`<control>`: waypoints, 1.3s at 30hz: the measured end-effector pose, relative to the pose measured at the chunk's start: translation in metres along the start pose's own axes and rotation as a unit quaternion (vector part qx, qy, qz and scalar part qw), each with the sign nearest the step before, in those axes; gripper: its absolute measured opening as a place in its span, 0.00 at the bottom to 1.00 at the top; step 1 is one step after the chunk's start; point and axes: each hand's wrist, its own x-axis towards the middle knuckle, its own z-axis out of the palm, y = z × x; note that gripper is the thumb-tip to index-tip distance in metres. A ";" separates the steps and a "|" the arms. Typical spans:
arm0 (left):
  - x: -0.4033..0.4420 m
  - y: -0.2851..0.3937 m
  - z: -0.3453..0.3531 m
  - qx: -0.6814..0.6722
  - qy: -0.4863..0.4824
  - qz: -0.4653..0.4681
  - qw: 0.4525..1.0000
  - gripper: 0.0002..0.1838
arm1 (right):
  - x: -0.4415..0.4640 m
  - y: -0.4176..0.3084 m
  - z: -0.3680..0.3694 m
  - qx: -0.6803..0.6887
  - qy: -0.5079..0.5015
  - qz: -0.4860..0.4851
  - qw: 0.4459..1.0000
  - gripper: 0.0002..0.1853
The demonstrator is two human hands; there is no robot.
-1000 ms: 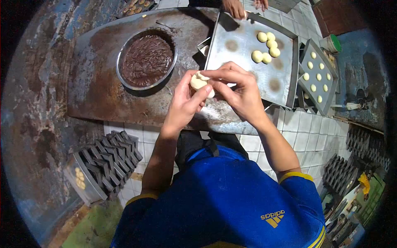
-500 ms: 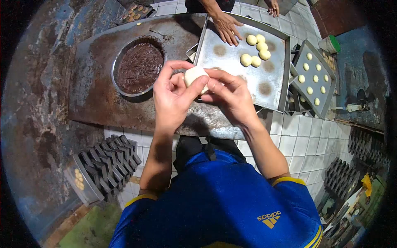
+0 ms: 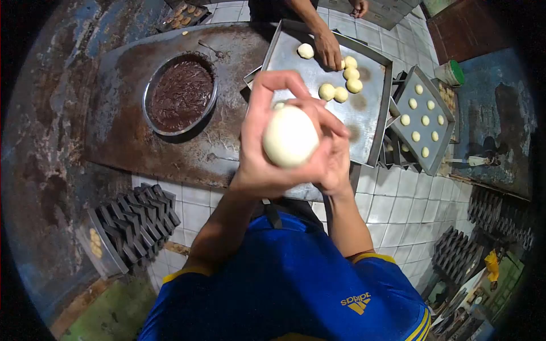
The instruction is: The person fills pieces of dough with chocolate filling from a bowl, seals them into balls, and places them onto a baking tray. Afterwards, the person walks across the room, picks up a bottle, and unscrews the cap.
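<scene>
A smooth, pale dough ball [image 3: 290, 136] is held up close to the camera, above the table's front edge. My left hand [image 3: 256, 162] curls round its left side and underside, thumb bent below. My right hand [image 3: 334, 150] closes in from the right, its fingers overlapping those of the left; motion blurs them, and their contact with the ball is partly hidden. Behind my hands lies a large metal tray [image 3: 364, 153] with several dough balls [image 3: 354, 85] on it. A metal bowl [image 3: 149, 116] of dark brown filling [image 3: 181, 96] stands to the left.
Across the table, a co-worker's hand [image 3: 329, 50] touches a dough ball on the tray. A spoon [image 3: 211, 49] lies behind the bowl. To the right is another tray [image 3: 441, 145] with spaced dough pieces. Stacked metal racks [image 3: 136, 221] stand at lower left.
My hands have risen nearer the camera, and the dough now shows as a round ball. The co-worker's hand has moved right to the balls; another ball now shows at the tray's far left.
</scene>
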 end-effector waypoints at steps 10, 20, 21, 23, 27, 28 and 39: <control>-0.013 -0.087 -0.044 0.310 0.007 -0.082 0.947 0.30 | 0.015 -0.036 -0.077 -0.407 -0.012 0.124 0.905 0.17; -0.028 -0.226 -0.031 0.303 -0.095 -0.233 0.919 0.38 | 0.040 0.014 -0.156 -0.451 -0.038 0.240 0.859 0.20; -0.028 -0.229 -0.033 0.332 -0.102 -0.239 0.907 0.40 | 0.042 0.025 -0.169 -0.452 -0.042 0.243 0.857 0.20; -0.030 -0.213 -0.052 0.391 -0.137 -0.266 0.871 0.51 | 0.045 0.052 -0.198 -0.495 -0.053 0.195 0.845 0.19; -0.060 -0.224 -0.088 0.419 -0.072 -0.265 0.866 0.45 | 0.040 0.101 -0.230 -0.736 -0.270 0.049 0.619 0.29; -0.066 -0.225 -0.092 0.412 -0.043 -0.225 0.882 0.41 | 0.039 0.108 -0.231 -0.768 -0.323 0.027 0.553 0.37; -0.086 -0.227 -0.088 0.478 -0.050 -0.144 0.865 0.24 | 0.094 0.077 -0.263 -0.549 -0.196 0.240 0.776 0.22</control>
